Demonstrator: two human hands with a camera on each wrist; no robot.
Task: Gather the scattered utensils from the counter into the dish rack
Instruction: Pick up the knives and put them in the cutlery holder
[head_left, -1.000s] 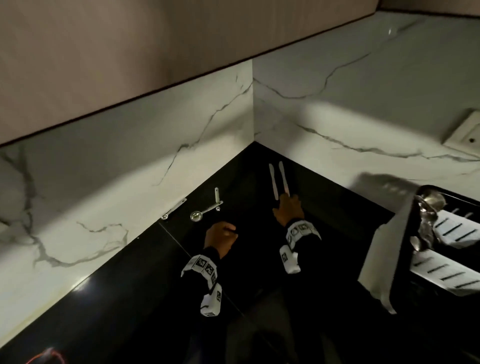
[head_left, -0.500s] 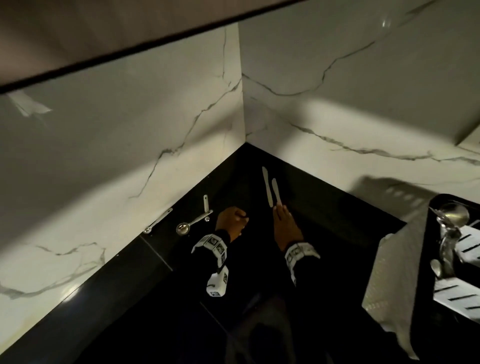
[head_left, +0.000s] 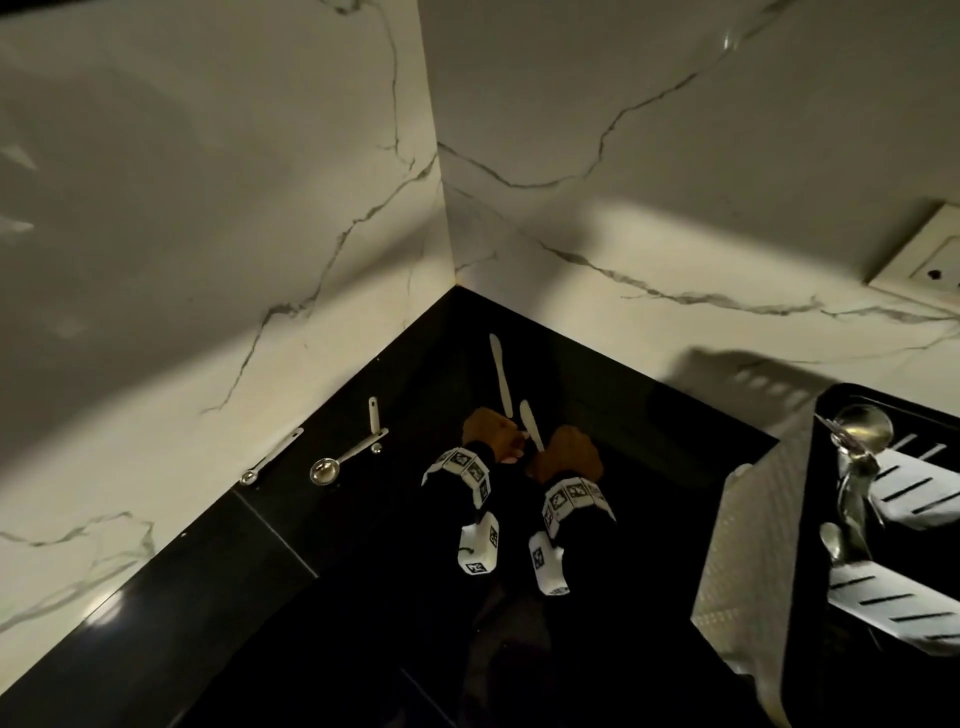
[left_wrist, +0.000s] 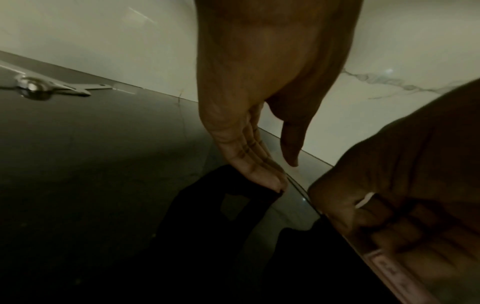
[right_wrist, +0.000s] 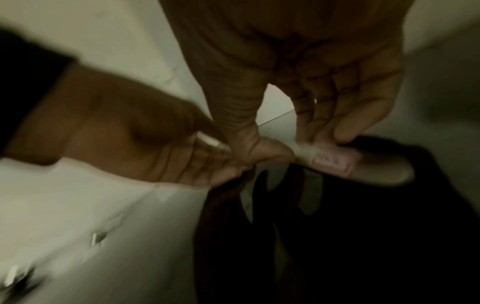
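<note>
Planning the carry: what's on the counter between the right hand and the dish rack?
Nothing: that stretch is bare black counter, as the head view shows.

Two white marble walls (head_left: 208, 208) with grey veins meet in a corner above a glossy black worktop (head_left: 208, 597). A wall socket (head_left: 924, 260) sits at right; light is dim.

The right hand (head_left: 569, 452) covers the handle of the nearer white knife (head_left: 531, 423), and the right wrist view is too blurred to show whether its fingers (right_wrist: 345, 123) grip it or only touch it. The left hand (head_left: 491, 428) hides the near end of the farther knife (head_left: 500, 374). The dish rack (head_left: 810, 519) is cut off by the right edge, and the metal utensils (head_left: 857, 467) standing in it are too dim to tell apart.
</note>
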